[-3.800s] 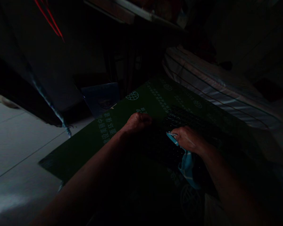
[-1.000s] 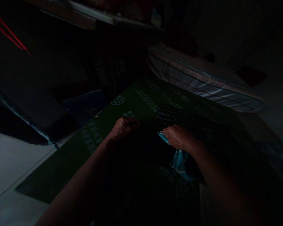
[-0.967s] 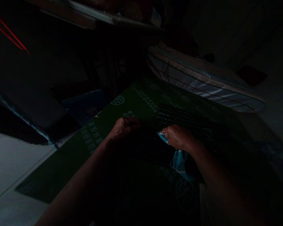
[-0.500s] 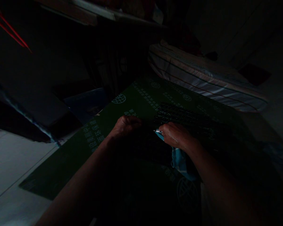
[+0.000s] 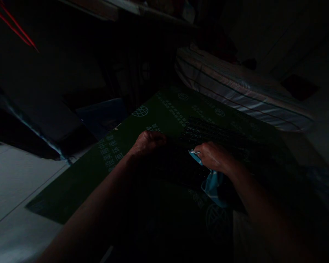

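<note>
Well forward over the green board (image 5: 76,182), both hands (image 5: 149,140) (image 5: 212,155) knuckles-up.

A crumpled blue cloth (image 5: 214,186) with pale stripes trails beside a small shiny metal tip (image 5: 194,152), over dark, light-flecked material (image 5: 200,133).

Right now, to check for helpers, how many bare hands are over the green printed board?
2: left of the picture's middle, the bare left hand, curled; right of it, the bare right hand, holding pale-striped blue cloth. Shadow might hide others.
</note>
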Motion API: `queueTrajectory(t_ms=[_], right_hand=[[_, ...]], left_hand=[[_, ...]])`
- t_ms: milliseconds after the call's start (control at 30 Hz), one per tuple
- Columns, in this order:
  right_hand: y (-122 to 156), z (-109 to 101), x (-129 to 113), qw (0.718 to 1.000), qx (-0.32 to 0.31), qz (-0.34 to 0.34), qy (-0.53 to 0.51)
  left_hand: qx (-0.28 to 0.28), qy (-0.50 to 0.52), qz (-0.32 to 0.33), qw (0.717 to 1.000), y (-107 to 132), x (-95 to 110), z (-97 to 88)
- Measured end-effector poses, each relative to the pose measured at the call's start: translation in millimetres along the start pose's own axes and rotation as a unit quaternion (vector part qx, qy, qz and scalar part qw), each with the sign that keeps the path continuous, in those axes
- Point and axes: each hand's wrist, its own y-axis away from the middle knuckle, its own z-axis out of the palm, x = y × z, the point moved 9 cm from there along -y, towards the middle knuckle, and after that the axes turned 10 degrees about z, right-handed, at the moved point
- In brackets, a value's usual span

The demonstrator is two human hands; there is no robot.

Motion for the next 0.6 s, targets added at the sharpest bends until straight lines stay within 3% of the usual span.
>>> queueTrajectory(t_ms=[600], right_hand=[[4.3, -1.5, 5.0, 1.000, 0.013, 0.016, -0.016]], left_hand=[[0.006, 0.010, -0.006, 1.000, 1.5, 2.7, -0.9]])
